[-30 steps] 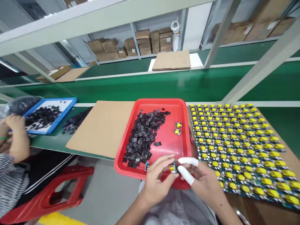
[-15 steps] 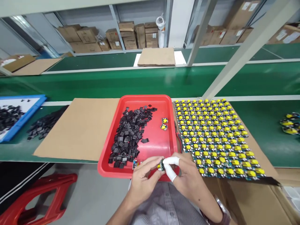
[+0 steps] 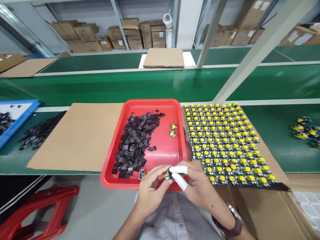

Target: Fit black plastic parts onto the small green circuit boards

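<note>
Over the near edge of the red tray, my left hand pinches a small green circuit board with a bit of yellow showing. My right hand wears white finger cots on thumb and index finger, and those two tips close on the board's right side. Whether a black piece sits between them is hidden. Left in the tray lies a heap of small black rectangular pieces. Two boards with yellow parts rest at its right side, and another board lies beside my left hand.
Rows of yellow-topped boards cover a cardboard sheet on the right. More boards lie farther right. Left are a bare cardboard sheet, a black pile and a blue-rimmed tray. A slanted post rises behind the rows. Below stands a red stool.
The view has shifted slightly, so the scene sits a little farther left. Both hands stay together at the circuit board, with only a slight change in the fingers.
</note>
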A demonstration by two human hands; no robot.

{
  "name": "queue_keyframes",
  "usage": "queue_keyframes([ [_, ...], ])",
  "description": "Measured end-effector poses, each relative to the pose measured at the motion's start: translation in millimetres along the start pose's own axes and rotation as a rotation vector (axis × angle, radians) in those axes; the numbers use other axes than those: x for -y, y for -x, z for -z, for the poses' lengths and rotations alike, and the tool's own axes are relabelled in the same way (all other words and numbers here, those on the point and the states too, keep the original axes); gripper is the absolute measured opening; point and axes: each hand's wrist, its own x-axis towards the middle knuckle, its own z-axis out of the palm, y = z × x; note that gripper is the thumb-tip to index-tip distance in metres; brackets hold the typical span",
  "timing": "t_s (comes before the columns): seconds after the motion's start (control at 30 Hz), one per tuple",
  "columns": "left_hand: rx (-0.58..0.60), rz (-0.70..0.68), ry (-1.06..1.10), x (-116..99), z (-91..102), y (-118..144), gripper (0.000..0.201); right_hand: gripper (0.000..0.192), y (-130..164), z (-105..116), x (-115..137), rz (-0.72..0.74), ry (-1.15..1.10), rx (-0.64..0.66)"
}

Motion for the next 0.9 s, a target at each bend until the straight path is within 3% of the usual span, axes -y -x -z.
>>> queue_keyframes([
  [0.3, 0.017, -0.038, -0.068, 3, -0.9, 2, 0.042, 0.016, 5, -6, -5, -0.094, -0.042, -0.041],
  [0.53, 0.014, -0.138, -0.172, 7, 0.5, 4, 0.047, 0.023, 7, -8, -7, -0.098, 0.051, 0.033],
  [0.67, -0.002, -0.212, -0.184, 9, 1.1, 3, 0.052, 0.014, 3, -12, -14, -0.237, -0.107, -0.008],
  [0.8, -0.022, -0.177, -0.194, 10, 1.4, 3, 0.051, 0.03, 7, -14, -20, -0.386, -0.306, -0.071],
  [0.9, -0.033, -0.158, -0.192, 8, 0.7, 3, 0.05, 0.023, 10, -13, -18, -0.421, -0.32, -0.076],
])
